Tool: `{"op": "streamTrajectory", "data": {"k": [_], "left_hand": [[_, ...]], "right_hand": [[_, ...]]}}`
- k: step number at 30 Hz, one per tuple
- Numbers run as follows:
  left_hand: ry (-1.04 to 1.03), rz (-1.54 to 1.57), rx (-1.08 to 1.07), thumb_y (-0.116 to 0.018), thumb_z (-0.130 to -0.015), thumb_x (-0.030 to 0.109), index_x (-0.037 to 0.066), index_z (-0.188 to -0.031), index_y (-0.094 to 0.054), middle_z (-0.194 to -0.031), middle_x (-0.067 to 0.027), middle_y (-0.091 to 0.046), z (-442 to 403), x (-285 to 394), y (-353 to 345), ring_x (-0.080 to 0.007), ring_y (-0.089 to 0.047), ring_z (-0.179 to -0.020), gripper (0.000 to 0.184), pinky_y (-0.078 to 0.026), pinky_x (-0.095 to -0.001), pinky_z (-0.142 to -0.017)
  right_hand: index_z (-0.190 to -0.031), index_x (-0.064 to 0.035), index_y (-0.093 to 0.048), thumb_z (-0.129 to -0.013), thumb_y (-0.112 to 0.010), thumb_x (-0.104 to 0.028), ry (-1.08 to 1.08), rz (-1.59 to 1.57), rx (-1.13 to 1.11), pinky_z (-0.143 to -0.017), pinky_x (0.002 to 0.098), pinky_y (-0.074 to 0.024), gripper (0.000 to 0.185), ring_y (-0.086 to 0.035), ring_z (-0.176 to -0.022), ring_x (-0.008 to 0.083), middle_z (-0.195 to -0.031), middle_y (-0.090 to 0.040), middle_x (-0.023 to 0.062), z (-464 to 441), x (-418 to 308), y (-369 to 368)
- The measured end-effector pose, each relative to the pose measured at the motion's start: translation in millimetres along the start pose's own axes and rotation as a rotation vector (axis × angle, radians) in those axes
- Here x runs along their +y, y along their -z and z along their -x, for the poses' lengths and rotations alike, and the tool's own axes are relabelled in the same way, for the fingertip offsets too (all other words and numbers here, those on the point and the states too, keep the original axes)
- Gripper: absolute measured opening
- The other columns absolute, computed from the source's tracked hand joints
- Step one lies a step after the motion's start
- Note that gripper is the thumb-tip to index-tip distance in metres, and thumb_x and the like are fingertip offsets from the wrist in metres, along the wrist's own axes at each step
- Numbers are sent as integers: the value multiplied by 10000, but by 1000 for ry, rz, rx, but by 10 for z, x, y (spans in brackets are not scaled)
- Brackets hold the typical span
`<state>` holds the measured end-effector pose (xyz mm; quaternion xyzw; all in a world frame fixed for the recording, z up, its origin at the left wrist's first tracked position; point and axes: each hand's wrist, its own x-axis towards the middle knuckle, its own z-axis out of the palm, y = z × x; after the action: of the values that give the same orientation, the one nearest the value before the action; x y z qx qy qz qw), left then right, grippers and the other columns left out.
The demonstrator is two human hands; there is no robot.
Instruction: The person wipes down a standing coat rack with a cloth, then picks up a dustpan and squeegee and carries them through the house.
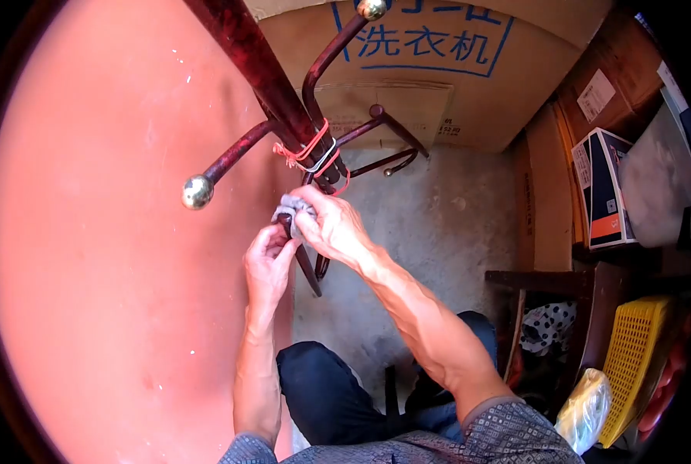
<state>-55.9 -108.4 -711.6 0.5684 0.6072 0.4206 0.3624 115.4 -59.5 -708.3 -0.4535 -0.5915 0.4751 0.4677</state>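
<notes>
A dark red metal coat rack [245,58] with ball-tipped curved arms rises in front of me, red and white cord [314,158] tied round its post. My right hand [330,224] is closed on a crumpled grey cloth [295,210], pressed around a dark bar low on the rack. Just below it, my left hand [270,259] pinches at the same bar with thumb and fingers. The stretch of bar between the hands is partly covered by the cloth and fingers. One brass ball [197,192] sticks out to the left of my hands.
A pinkish-red wall or panel [113,255] fills the left side. Behind the rack stands a large cardboard box [469,100] with blue lettering. At right are a dark wooden stool [550,282], a dark-blue and white box [604,185] and a yellow basket [631,352]. The floor [407,247] is grey concrete.
</notes>
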Motion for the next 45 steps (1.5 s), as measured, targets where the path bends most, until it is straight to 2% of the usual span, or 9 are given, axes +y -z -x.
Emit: {"op": "streamTrajectory", "data": {"k": [6, 11, 15, 22, 24, 30, 33, 40, 45], "left_hand": [[-1, 115, 71, -750, -917, -56, -49, -1175, -654, -1050, -89, -730, 41, 11, -58, -132, -694, -950, 276, -585, -281, -861], [2, 113, 93, -764, -908, -53, -47, -1183, -650, -1047, -89, -719, 66, -19, -77, -127, -687, -961, 298, -591, -285, -863], [-18, 149, 98, -770, -897, -59, -41, -1179, -649, -1040, -85, -709, 52, -97, -58, -128, -683, -959, 307, -598, -290, -855], [-11, 143, 60, -733, -907, -76, -22, -1211, -629, -1076, -67, -694, 54, -70, -13, -139, -677, -975, 325, -591, -296, -886], [2, 117, 44, -729, -922, -57, -14, -1235, -621, -1102, -61, -691, 29, -36, 21, -138, -672, -992, 334, -574, -292, -909], [53, 349, -7, -730, -942, -15, -2, -1383, -599, -1140, -70, -691, 12, 428, 144, -143, -675, -1000, 461, -581, -302, -908], [-113, -152, 16, -739, -952, 20, 4, -1315, -655, -1070, -102, -719, -79, 452, 9, -157, -711, -909, 373, -595, -300, -801], [-154, -159, 76, -740, -950, 14, -8, -1246, -690, -1017, -97, -729, -79, 457, -32, -149, -714, -871, 300, -585, -293, -785], [-90, -120, 24, -725, -979, 38, 11, -1285, -680, -1028, -26, -712, -93, 399, 18, -87, -655, -893, 310, -553, -254, -820]], "right_hand": [[-1141, -72, -697, -878, -614, -207, 141, 421, -151, -820, 488, -569, 307, -710, -909, 415, -981, -741, 193, 229, -168, 357], [-1134, -83, -716, -879, -618, -229, -144, 222, 19, -801, 498, -575, 309, -716, -920, 398, -958, -735, 191, 232, -164, 368], [-1412, -144, -608, -935, -609, -165, 277, 112, 93, -786, 495, -566, 477, -692, -908, 410, -1035, -697, 199, 228, 244, -147], [-1400, -123, -633, -940, -646, -146, 94, 183, 71, -736, 465, -557, 461, -675, -828, 369, -960, -653, 168, 714, 256, -118], [-1388, -60, -628, -953, -664, -138, 101, 41, 260, -738, 440, -559, 443, -680, -828, 347, -988, -654, 182, 702, 215, -207], [-1389, 16, -583, -976, -653, -136, 66, 14, 210, -943, 455, -526, 445, -637, -1072, 408, -1173, -625, 243, 888, 578, -656], [-1284, 27, -624, -956, -663, -171, -105, 259, 81, -929, 478, -523, 385, -639, -1036, 427, -1167, -632, 238, 1323, 1288, -902], [-1198, 36, -670, -932, -670, -184, -469, 49, 172, -932, 456, -526, 345, -635, -1078, 438, -1173, -644, 236, 1355, 1310, -1198], [-1296, 45, -618, -935, -636, -152, -211, 6, 314, -970, 463, -516, 411, -621, -1109, 451, -1232, -614, 253, 1184, 912, -1067]]}}
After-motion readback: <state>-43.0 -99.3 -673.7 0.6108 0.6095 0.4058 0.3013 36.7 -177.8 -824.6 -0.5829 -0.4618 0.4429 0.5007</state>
